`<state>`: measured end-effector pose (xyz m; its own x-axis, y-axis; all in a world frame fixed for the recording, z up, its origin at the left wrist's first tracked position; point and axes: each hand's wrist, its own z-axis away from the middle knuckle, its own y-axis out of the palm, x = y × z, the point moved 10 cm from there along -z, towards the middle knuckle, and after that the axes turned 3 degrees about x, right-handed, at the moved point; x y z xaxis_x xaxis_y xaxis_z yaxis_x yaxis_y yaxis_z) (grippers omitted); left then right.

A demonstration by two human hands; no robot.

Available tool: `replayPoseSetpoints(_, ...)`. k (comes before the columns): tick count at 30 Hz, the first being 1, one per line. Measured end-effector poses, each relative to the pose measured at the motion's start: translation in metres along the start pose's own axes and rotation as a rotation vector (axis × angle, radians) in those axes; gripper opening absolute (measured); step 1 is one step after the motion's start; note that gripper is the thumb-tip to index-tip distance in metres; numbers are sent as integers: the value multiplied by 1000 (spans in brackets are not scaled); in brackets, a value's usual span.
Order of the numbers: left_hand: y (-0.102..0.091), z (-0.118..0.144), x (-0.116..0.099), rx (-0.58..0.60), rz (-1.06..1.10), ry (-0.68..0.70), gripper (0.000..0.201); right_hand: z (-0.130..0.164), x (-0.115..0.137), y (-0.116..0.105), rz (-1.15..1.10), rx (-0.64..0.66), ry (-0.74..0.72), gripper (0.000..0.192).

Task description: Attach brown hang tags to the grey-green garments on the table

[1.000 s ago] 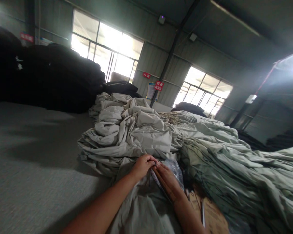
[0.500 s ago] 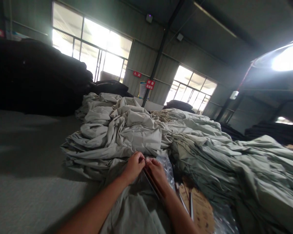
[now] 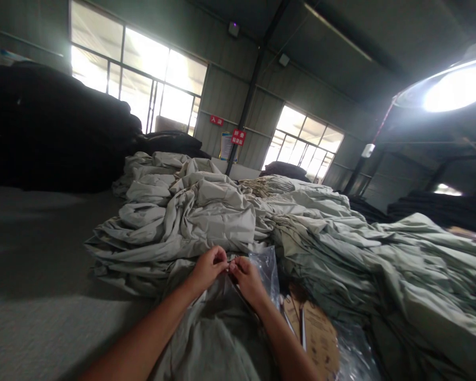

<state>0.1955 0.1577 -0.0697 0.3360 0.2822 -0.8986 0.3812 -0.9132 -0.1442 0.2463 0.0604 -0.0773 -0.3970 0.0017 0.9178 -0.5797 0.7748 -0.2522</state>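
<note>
- With left hand (image 3: 208, 267) and right hand (image 3: 246, 278) almost meeting in the head view, fingertips of both drawn into a pinch; cannot tell on what, if anything.
- Directly below and between the forearms: grey cloth (image 3: 218, 338), stretching back toward the wearer, about equally near to either hand.
- Just beyond the fingertips: pale fabric pile (image 3: 210, 211), layered and bulky, blocking the way forward.
- Just beside right hand: clear plastic bag (image 3: 267, 267).
- Right of the right forearm, nearer that arm: brown cardboard (image 3: 321, 338), with slim metal tool (image 3: 302, 325) upon it, long axis pointing away.
- Farther right: greenish fabric (image 3: 341, 248), heaped in folds.
</note>
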Motion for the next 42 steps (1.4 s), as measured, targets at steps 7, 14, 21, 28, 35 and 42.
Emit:
replayPoseSetpoints(7, 1, 3, -10, -9, -92, -2, 4, -2, -5, -2, -109, -10, 46, 39)
replayPoseSetpoints(14, -1, 5, -28, -66, -342, 94, 9, -1, -13, -3, -187, -23, 79, 37)
replayPoseSetpoints(21, 10, 8, -37, 31, -739, 108, 17, 0, -18, -3, -208, -78, 105, 30)
replayPoseSetpoints(28, -4, 4, -47, -36, -870, 32, 16, -4, -3, -2, -200, -41, 30, 29)
replayPoseSetpoints(35, -18, -1, -42, 80, -805, -57, 17, 1, 7, 2, -130, 9, -22, 19)
replayPoseSetpoints(42, 2, 7, -44, 271, -892, -16, 24, 2, 14, -1, -1, 7, -105, 6)
